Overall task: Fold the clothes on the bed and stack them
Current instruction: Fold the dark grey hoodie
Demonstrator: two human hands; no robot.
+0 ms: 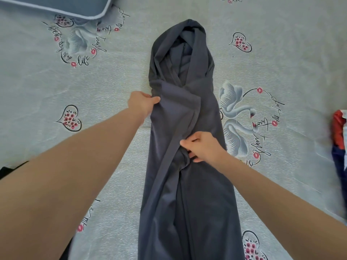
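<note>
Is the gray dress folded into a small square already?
No, the gray dress lies in a long strip down the bed sheet, with both hands gripping it.

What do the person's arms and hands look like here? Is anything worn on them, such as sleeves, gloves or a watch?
Both forearms are bare along all that the view shows: no sleeves appear. The left hand and the right hand wear no gloves, and I see no watch, bracelet or ring on the parts that show.
</note>
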